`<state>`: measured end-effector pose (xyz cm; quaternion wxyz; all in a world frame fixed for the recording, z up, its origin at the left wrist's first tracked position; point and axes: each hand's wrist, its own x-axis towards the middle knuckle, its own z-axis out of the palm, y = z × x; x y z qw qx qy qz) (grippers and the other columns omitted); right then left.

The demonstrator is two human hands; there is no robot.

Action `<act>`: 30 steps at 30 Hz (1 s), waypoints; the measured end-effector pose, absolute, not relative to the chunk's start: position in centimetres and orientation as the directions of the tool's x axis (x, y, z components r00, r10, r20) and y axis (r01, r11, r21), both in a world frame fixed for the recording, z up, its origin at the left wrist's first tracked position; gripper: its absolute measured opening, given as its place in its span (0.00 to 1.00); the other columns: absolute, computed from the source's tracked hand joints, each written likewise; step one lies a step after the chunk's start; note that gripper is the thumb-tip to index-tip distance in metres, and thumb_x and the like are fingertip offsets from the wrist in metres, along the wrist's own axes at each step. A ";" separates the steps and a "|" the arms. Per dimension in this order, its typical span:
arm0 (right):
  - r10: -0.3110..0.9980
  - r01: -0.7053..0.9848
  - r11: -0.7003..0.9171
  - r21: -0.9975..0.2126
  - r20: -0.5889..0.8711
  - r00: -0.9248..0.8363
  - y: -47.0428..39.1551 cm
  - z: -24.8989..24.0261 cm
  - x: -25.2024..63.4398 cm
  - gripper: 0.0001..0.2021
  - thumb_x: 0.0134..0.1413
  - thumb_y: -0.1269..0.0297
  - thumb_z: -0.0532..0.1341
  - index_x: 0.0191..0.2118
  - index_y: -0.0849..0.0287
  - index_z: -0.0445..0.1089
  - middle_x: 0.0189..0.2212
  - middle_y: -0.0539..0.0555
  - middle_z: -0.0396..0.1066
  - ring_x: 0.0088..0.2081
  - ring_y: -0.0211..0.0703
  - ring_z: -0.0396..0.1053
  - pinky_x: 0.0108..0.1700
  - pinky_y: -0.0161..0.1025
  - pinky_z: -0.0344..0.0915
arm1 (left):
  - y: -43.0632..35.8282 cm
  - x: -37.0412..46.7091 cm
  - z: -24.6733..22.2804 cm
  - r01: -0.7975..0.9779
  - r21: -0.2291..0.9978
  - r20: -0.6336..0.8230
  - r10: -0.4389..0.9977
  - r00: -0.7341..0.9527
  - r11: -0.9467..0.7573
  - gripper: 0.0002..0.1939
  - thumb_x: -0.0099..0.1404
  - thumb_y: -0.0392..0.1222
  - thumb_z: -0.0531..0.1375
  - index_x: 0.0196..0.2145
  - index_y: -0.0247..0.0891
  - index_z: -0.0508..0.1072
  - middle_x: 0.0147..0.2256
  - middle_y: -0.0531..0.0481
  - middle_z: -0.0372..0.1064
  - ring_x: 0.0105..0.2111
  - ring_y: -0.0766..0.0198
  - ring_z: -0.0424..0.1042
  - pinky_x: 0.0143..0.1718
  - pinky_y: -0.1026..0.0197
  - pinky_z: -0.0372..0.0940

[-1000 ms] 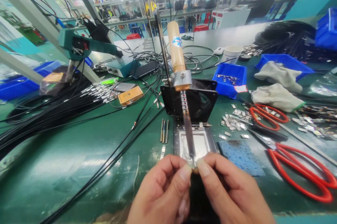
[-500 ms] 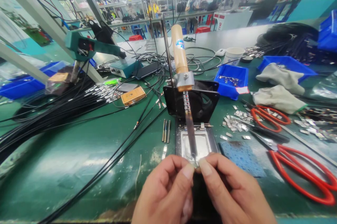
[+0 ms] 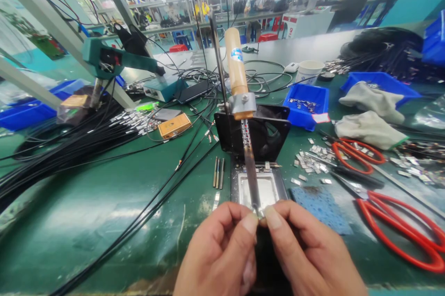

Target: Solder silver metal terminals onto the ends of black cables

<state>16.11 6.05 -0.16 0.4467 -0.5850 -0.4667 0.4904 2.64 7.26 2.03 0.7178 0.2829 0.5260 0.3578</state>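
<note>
- Green bench [image 3: 86, 222]; black cable bundles [image 3: 52, 152] lie across its left side.
- Soldering iron [image 3: 239, 97], clamped tip-down in its stand; against the earlier frames it and both hands sit almost unchanged, so the work reads as held steady at the tip.
- Blue bin [image 3: 306, 101] holds small metal terminals; metal tray [image 3: 262, 189] under the iron looks bare.
- Left hand [image 3: 222, 254] and right hand [image 3: 309, 259]: thumbs and fingers pinched together on a small part [image 3: 260, 214] at the tip; part mostly hidden.

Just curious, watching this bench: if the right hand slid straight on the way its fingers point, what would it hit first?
Most likely the soldering iron tip, just beyond the right hand fingertips; depth is hard to judge.
</note>
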 end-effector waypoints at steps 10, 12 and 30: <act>0.980 0.083 -0.199 -0.976 -0.196 0.043 6.0 -0.3 16.2 0.20 0.66 0.44 0.57 0.32 0.54 0.72 0.21 0.48 0.70 0.24 0.39 0.66 0.26 0.32 0.65 | 7.3 2.7 2.0 -0.237 0.782 -0.550 0.817 0.173 0.576 0.15 0.66 0.51 0.66 0.31 0.39 0.69 0.16 0.63 0.55 0.17 0.73 0.48 0.18 0.70 0.47; 0.981 0.082 -0.187 -0.979 -0.182 0.061 6.0 -0.2 16.2 0.19 0.66 0.45 0.58 0.33 0.55 0.73 0.21 0.47 0.70 0.24 0.38 0.66 0.26 0.32 0.65 | 7.3 2.7 2.0 -0.249 0.777 -0.551 0.816 0.174 0.578 0.15 0.66 0.51 0.66 0.31 0.39 0.69 0.16 0.63 0.56 0.17 0.73 0.48 0.17 0.70 0.46; 0.983 0.077 -0.181 -0.981 -0.178 0.044 6.1 0.2 16.2 0.19 0.67 0.46 0.58 0.31 0.53 0.72 0.22 0.46 0.68 0.25 0.37 0.65 0.28 0.31 0.63 | 6.9 2.6 1.6 -0.285 0.764 -0.564 0.814 0.139 0.578 0.13 0.66 0.49 0.67 0.32 0.38 0.73 0.17 0.61 0.58 0.18 0.72 0.52 0.19 0.70 0.48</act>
